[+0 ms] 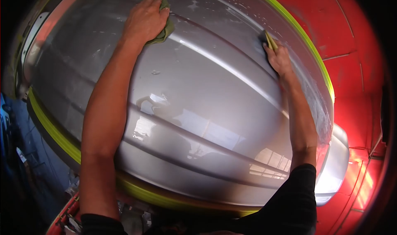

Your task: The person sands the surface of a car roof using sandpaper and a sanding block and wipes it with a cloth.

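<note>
A silver car hood (198, 86) fills the middle of the head view, its ridged surface wet in places with water patches and drops. At the upper left, my left hand (145, 22) presses a crumpled olive-green cloth (159, 36) against the hood, its fingers closed over it. On the far right side of the hood, my right hand (278, 57) grips a thin yellow-and-dark sanding pad (269, 40), its flat side close to the surface. A whitish wet film (312, 92) lies along the hood beside my right forearm.
Yellow-green masking tape (306, 34) runs along the hood's edges. Red bare floor (355, 111) spreads on the right. A silver car part (334, 164) juts out at the lower right. Blue surface (45, 140) shows at the left, with a red-edged bin or tray (62, 214) below.
</note>
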Tool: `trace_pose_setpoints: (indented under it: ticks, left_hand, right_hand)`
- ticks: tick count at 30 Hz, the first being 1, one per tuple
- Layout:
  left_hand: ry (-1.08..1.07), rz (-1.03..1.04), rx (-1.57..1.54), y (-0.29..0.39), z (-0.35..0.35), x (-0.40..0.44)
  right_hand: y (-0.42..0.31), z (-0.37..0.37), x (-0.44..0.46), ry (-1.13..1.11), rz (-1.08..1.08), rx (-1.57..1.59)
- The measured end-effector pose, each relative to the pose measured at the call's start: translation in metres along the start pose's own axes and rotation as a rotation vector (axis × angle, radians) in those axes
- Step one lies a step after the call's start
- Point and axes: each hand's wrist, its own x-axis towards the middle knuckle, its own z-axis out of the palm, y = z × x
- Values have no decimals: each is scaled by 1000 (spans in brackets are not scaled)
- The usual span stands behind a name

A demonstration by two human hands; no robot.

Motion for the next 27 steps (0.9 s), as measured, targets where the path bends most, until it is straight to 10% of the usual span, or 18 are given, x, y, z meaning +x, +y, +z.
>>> trace_pose_setpoints:
  ticks: [20,27]
  left_hand:
    - [-7,47,-21,0,-4,0]
    - [-64,-40,-19,1,-3,0]
  right_hand:
    - [-112,22,75,-204,-122,-117]
    - [-22,-10,-1,-46,31,42]
